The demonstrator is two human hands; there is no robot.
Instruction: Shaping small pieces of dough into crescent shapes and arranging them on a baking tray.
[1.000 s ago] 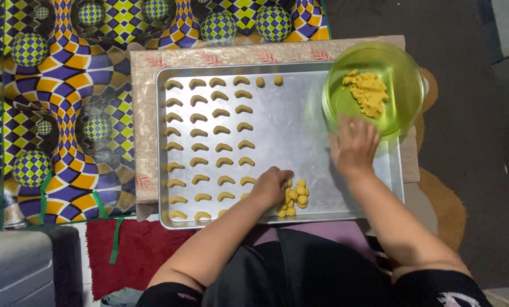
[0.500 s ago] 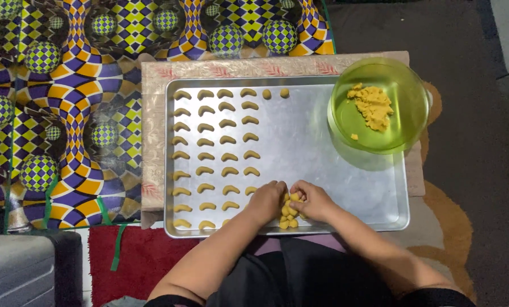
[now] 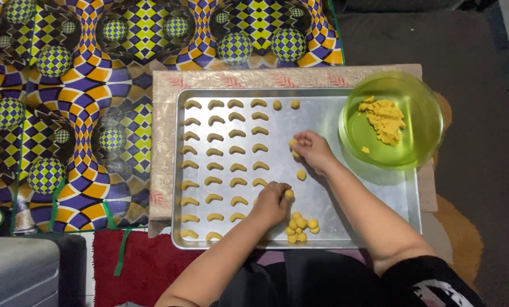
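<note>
- Your left hand (image 3: 271, 203) pinches a dough ball (image 3: 289, 194) at the tray's (image 3: 379, 219) middle, by the last crescent of the fourth column.
- Your right hand (image 3: 313, 150) grips more balls (image 3: 293, 143) further up the tray.
- Four columns of crescents (image 3: 214, 167) are shaped, the fourth stopping short.
- A heap of balls (image 3: 300, 226) waits near the front rim; loose ones lie about unshaped.
- The tray's right half is bare, and dough (image 3: 385, 118) sits in the green bowl (image 3: 425, 142). I'd say you're about halfway.

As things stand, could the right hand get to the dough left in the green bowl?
Probably yes. The right hand is on the tray just left of the green bowl, which is open-topped, and nothing lies between it and the dough.
</note>
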